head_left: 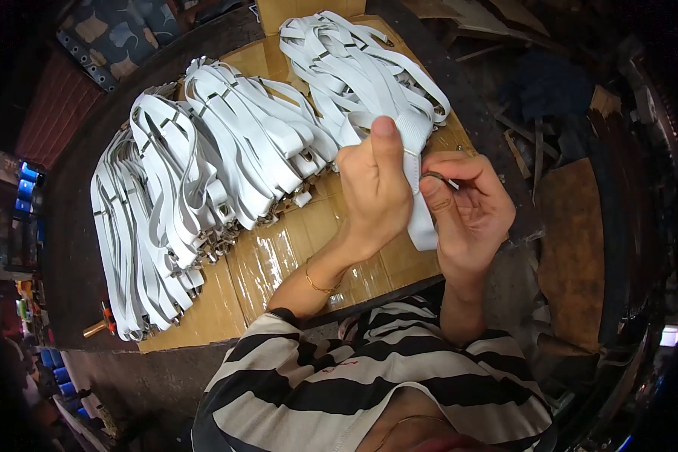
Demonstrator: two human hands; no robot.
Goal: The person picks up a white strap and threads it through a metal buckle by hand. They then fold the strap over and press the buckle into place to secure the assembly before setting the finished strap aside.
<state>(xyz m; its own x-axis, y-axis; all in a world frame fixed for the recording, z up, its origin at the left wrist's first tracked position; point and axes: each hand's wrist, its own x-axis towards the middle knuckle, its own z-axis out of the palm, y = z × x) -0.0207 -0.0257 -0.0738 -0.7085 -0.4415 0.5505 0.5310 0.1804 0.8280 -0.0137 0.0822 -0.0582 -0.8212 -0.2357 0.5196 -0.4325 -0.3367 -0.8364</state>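
1. Hands meet above the table's (pixel 203 324) near edge, both forearms rising from our striped sleeves.
2. Our left hand (pixel 373 192) stands upright, back toward us, thumb pointing up; its fingers are closed around a white strap (pixel 422 218).
3. Our right hand (pixel 471 215) curls palm-inward just beside it, fingers pinching a small metal ring (pixel 434 176) against the strap.
4. The strap hangs down between both hands, its loose end below them.
5. Piles of white straps (pixel 203 166) lie across the table behind.
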